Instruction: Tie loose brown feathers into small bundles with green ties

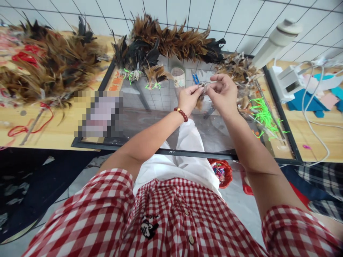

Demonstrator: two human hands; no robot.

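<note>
Above the glass panel, my left hand [189, 100] pinches a small bundle of brown feathers [199, 104] whose tips hang down below the fingers. My right hand [224, 93] is closed at the pale quill ends of the same bundle, thumb and fingers pressed together. Just behind the hands lie blue thread snips [195, 78]. To their left stands a patterned cup [178, 77]. Loose brown feathers [235, 69] are piled beyond my right hand, and bright green ties [265, 116] lie beside my right forearm.
The panel has a raised black frame [174, 152]. A long feather garland [174, 39] lies along its back, and tied feather tufts [154, 75] at back left. More feathers [59, 67] cover the left table. A white bottle [277, 43] and charger cable [305, 107] are at right.
</note>
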